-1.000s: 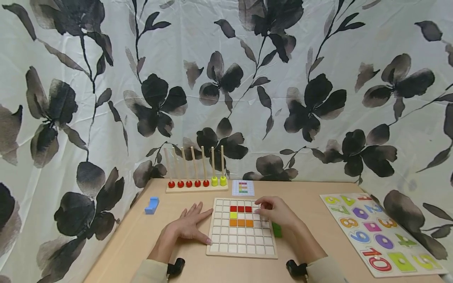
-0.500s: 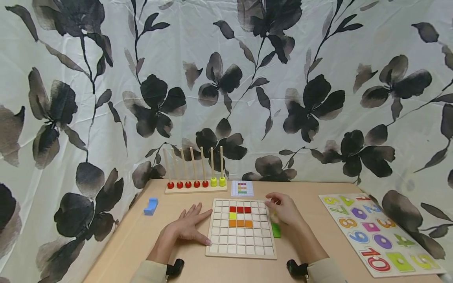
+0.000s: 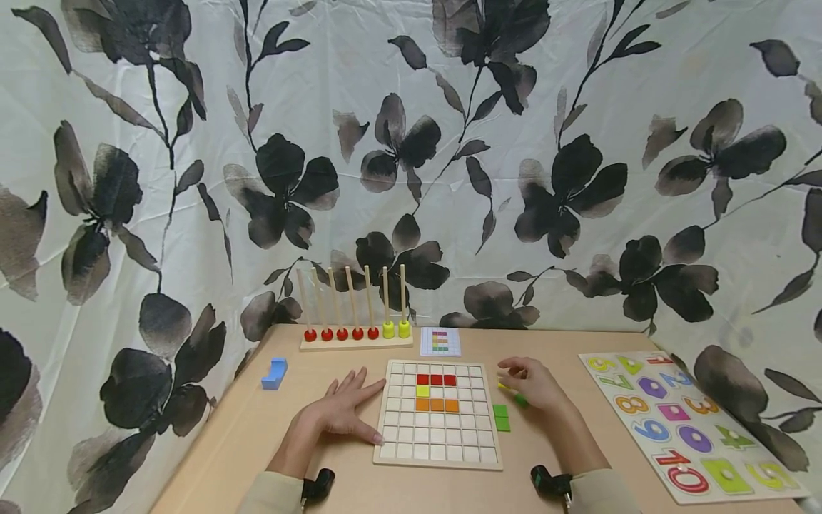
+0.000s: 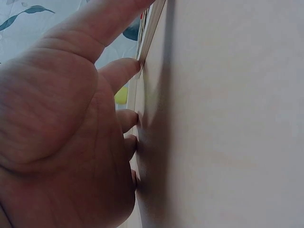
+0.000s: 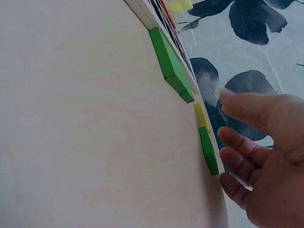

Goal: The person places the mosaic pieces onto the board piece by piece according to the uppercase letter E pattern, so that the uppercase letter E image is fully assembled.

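A white grid board (image 3: pixel 439 453) lies on the table, with red tiles (image 3: pixel 437 380), one yellow tile (image 3: pixel 422 391) and orange tiles (image 3: pixel 437 405) in its squares. My left hand (image 3: pixel 347 410) rests spread at its left side, thumb and index fingertip at the frame; the left wrist view shows the straight fingers (image 4: pixel 118 73). Off the board's right edge is my right hand (image 3: pixel 533 382), loosely curled with nothing between the fingers in the right wrist view. Beneath it lie a yellow tile (image 5: pixel 202 116) and a green tile (image 5: pixel 209 152). More green tiles (image 3: pixel 501 418) sit against the board's right edge.
Behind the board lies a small pattern card (image 3: pixel 440 342). A peg stand (image 3: pixel 356 343) with red and yellow beads is at the back left. A blue block (image 3: pixel 274 374) is on the left, a number puzzle board (image 3: pixel 690 428) on the right.
My right hand has moved rightward from the board's upper right squares to beyond its edge. The yellow and green tiles under it now show. My left hand has stayed in place.
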The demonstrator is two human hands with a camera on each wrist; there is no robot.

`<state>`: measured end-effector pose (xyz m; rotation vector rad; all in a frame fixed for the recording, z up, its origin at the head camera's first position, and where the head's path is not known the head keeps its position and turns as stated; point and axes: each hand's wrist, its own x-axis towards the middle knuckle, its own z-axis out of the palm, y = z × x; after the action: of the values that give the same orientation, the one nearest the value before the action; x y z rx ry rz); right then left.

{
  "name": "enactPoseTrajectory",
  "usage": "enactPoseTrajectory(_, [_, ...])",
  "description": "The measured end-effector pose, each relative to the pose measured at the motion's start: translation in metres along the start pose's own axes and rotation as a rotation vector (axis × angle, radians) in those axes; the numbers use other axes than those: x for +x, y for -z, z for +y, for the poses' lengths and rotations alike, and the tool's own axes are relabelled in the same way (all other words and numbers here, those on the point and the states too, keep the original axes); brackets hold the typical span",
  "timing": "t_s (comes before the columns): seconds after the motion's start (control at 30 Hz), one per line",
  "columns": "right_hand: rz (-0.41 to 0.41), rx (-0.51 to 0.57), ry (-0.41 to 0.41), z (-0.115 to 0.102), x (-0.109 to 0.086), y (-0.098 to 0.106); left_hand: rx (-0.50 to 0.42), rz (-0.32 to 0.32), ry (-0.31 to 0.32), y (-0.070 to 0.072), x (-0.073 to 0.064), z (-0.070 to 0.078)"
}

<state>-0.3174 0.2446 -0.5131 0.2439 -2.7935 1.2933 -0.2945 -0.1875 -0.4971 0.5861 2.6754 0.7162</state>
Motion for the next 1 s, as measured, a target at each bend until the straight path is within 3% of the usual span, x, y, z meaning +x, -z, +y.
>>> enactPoseTrajectory(0.47, [0.031, -0.151, -0.06, 0.006, -0.002, -0.002, -0.001, 0.0, 0.0, -0.001, 0.001, -0.001])
enactPoseTrajectory(0.8, [0.036, -0.051, -0.024, -0.001, -0.002, 0.0, -0.003, 0.004, -0.004, -0.001, 0.002, -0.001])
enactPoseTrajectory(1.0, [0.002, 0.095, -0.021, -0.007, -0.001, 0.002, -0.007, 0.002, -0.002, -0.001, 0.002, -0.001])
